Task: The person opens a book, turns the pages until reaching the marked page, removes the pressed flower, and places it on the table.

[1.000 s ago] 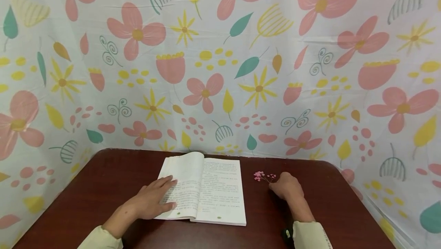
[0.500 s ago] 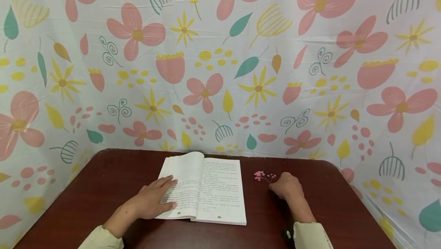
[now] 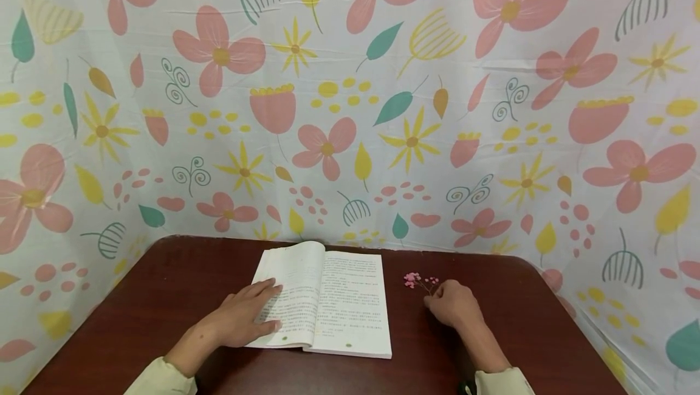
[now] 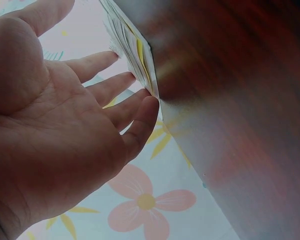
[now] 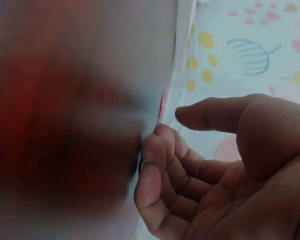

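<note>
A book [image 3: 352, 307] lies spread apart on the table, with printed text on its pages. My left hand [image 3: 235, 321] rests on its left page with extended fingers; the left wrist view shows the page edges [image 4: 132, 52] beside those fingertips. Right of the book lies a small sprig of pink flowers [image 3: 414, 279] with thin stems. My right hand [image 3: 452, 304] is at the stem end. In the right wrist view its fingers are loosely bent at the tabletop, and the thumb [image 5: 205, 114] stands apart from them. A bit of pink [image 5: 163, 102] shows past the fingertips. No stem is visible between thumb and fingers.
The dark red-brown table [image 3: 180, 285] has rounded far corners. A white cloth [image 3: 350, 109] printed with flowers and leaves hangs behind it and along both sides. Light sleeves [image 3: 164, 378] cover both forearms.
The right hand has shifted slightly toward me and turned at the wrist, showing more of the stem end. The left hand, the book and the flower sprig stay in place.
</note>
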Tool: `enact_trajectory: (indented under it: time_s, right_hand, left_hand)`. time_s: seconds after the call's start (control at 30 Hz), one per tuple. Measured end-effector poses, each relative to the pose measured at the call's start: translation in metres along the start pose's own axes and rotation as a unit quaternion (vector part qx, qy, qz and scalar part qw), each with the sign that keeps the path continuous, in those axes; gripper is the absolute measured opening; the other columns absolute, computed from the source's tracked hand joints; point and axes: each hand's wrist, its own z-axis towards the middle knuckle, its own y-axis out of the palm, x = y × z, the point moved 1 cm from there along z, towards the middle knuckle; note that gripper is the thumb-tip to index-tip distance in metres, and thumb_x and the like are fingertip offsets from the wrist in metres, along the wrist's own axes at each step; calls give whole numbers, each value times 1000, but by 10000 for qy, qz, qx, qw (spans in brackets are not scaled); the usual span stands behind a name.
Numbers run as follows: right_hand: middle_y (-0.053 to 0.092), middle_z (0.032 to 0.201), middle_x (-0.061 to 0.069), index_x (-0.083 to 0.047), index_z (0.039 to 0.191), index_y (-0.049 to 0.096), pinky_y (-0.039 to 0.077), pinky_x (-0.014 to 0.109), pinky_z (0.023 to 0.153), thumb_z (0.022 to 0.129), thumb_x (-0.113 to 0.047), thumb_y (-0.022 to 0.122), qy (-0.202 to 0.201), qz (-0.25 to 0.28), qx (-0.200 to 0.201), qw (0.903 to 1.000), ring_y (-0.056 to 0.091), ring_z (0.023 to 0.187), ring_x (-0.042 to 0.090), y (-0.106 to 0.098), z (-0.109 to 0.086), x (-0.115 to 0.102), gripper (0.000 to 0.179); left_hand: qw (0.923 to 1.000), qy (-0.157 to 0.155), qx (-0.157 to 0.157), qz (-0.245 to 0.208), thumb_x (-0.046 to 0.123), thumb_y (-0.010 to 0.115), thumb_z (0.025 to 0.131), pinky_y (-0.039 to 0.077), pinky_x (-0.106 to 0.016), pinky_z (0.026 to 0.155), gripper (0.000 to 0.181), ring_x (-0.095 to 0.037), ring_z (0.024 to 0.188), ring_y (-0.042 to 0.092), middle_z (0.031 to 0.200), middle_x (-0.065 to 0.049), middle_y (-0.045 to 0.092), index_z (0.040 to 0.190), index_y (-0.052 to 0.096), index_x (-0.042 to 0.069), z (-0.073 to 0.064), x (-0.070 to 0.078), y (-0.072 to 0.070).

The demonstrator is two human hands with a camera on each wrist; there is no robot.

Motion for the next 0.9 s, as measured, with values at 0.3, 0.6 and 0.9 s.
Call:
enact_trajectory:
  time_s: [0.3,0.6,0.9]
  right_hand:
    - [58,71,1,-9,80,65,41,32,56,90,-21,73,-411,261,-210,9986,51,60,16,9,-20,-12,17]
    - [67,105,5,-1,123,63,50,34,74,92,-15,71,-796,1253,-628,9869,62,89,15,20,-41,-23,35]
    - [50,142,25,5,144,46,53,42,90,98,-11,64,-1067,2567,-1831,9430,53,126,39,26,-53,-30,52]
  left_hand:
    - [9999,-100,0,-70,46,66,94,27,-69,105,70,-37,144,31,159,-11,34,151,44,13,0,-3,1]
    - [9999,-67,128,-89,45,67,94,29,-66,106,68,-37,142,35,156,-12,36,150,46,12,2,-1,1]
    - [9995,-121,285,-107,44,69,93,32,-63,106,66,-35,140,38,154,-11,38,147,49,12,4,1,2]
